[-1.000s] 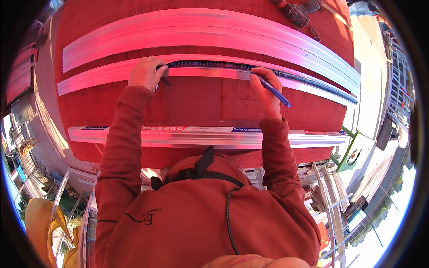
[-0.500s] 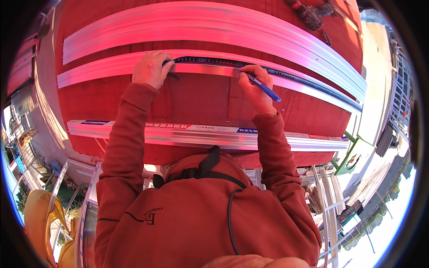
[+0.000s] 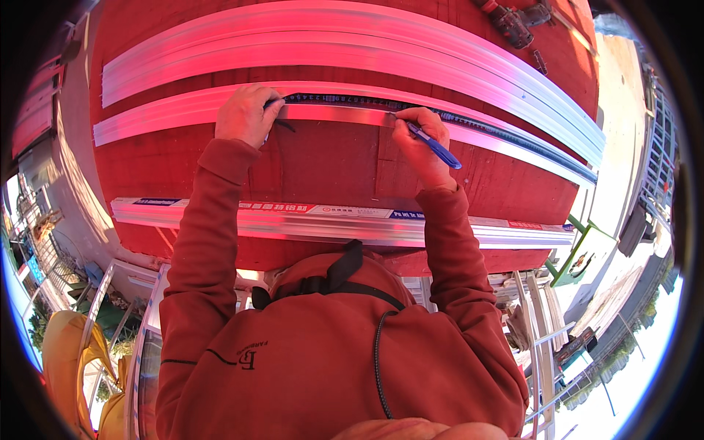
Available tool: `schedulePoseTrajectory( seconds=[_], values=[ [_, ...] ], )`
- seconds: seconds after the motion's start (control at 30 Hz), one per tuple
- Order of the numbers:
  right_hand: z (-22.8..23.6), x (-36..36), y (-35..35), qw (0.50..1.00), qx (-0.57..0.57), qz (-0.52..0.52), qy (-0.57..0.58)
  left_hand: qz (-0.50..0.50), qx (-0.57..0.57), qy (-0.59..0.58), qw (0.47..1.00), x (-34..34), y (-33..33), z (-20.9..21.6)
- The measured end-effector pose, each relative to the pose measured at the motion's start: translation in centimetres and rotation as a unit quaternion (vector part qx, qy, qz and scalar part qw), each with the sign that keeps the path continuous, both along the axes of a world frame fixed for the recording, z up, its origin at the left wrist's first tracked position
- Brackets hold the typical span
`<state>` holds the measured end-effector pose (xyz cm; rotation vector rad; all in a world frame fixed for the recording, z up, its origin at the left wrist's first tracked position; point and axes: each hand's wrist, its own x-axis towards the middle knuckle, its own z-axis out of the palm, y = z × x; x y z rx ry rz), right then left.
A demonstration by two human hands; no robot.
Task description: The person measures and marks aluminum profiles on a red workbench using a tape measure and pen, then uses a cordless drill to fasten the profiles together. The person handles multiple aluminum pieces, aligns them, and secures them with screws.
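My left hand (image 3: pixel 249 116) is closed on one end of a dark tape measure (image 3: pixel 359 102), its thumb and fingers pinched together at the blade. From there the blade runs right along a long silvery metal profile (image 3: pixel 165 117), lying in its length. In my right hand (image 3: pixel 423 141) is a blue pen (image 3: pixel 440 152), its tip down at the profile's near edge beside the blade. The fingers of that hand are wrapped around the pen. What lies inside the left hand's grip is mostly hidden.
More long metal profiles (image 3: pixel 308 37) lie beyond on the red table (image 3: pixel 323 158). Nearer me lies another bundle of profiles (image 3: pixel 337 229) with a printed film. A cordless drill (image 3: pixel 511 28) rests at the far right. A green-framed panel (image 3: pixel 587 253) stands off the right edge.
Both hands keep nearly the same place, pen tip still at the profile. The whole scene shifts very slightly in view.
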<state>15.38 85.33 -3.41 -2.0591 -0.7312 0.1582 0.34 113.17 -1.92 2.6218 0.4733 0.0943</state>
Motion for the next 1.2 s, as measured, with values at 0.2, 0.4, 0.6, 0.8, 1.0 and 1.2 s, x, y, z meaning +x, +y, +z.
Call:
schedulePoseTrajectory(
  seconds=[0.2, 0.4, 0.6, 0.8, 1.0, 1.2],
  values=[
    [-0.17, 0.07, 0.09, 1.0, 0.001, 0.006, -0.012, 0.01, -0.001, 0.012, 1.0, 0.15, -0.19, 0.26],
    [-0.06, -0.05, 0.1, 1.0, -0.003, -0.002, 0.007, 0.002, 0.003, 0.0, 1.0, 0.13, -0.02, 0.07],
    [-0.07, 0.01, 0.03, 1.0, -0.005, 0.009, -0.003, 0.009, 0.003, 0.01, 1.0, 0.17, 0.0, 0.06],
    [-0.34, -0.05, 0.0, 1.0, 0.002, 0.003, 0.022, 0.007, 0.0, 0.005, 1.0, 0.16, -0.05, 0.18],
    [-0.18, -0.05, 0.04, 1.0, 0.003, 0.006, 0.006, 0.005, -0.003, 0.009, 1.0, 0.15, -0.02, 0.29],
    [0.32, -0.32, 0.19, 0.999, 0.011, -0.014, 0.036, 0.008, 0.004, -0.002, 1.0, 0.16, -0.06, 0.21]
  ],
)
